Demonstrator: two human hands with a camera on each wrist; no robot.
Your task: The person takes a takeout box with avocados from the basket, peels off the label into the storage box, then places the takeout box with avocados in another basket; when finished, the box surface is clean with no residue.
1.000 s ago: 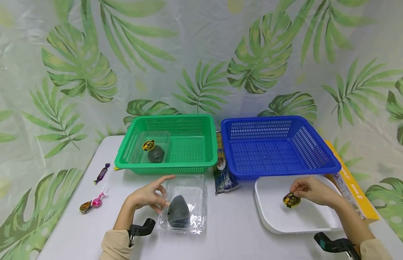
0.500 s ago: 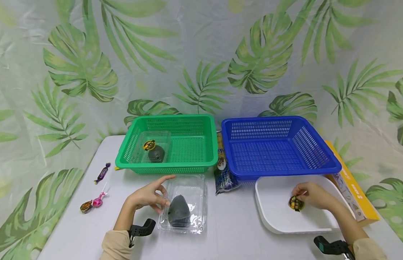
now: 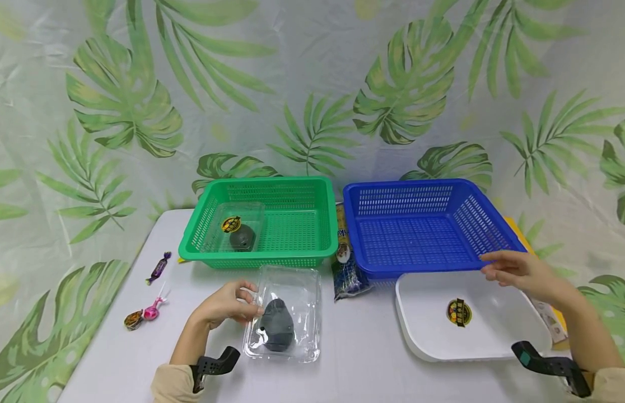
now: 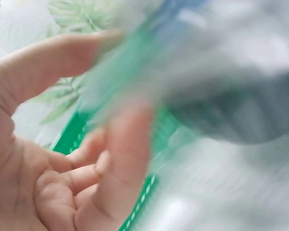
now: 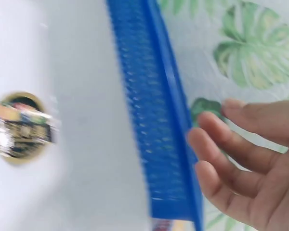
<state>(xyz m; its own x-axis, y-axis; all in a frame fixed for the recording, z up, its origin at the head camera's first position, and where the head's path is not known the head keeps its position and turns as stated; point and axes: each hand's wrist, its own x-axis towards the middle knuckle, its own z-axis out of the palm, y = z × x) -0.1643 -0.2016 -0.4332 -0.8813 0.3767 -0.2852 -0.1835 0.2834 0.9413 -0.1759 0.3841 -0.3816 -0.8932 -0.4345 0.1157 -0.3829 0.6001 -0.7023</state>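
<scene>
My left hand (image 3: pixel 229 306) pinches the left edge of a clear plastic clamshell box (image 3: pixel 307 319), thumb and fingers on either side of its rim. A dark grey, egg-shaped thing (image 3: pixel 277 326) lies inside; in the left wrist view both it and the box are blurred. My right hand (image 3: pixel 529 275) is held above the blue basket's near right corner, holding nothing, fingers loosely bent. A round black and gold sticker (image 3: pixel 459 312) lies in the white tray (image 3: pixel 418 341), to the left of that hand.
Behind stand a green basket (image 3: pixel 267 256), with a similar clear box (image 3: pixel 252 212) in it, and a blue basket (image 3: pixel 438 267). A blue packet (image 3: pixel 349 277) lies between them. Wrapped candies (image 3: pixel 151 312) are at left; a yellow box (image 3: pixel 559 322) is at right.
My right hand has let go of the sticker in the white tray and risen to the right. The left hand has shifted its grip, and the clear box has moved slightly.
</scene>
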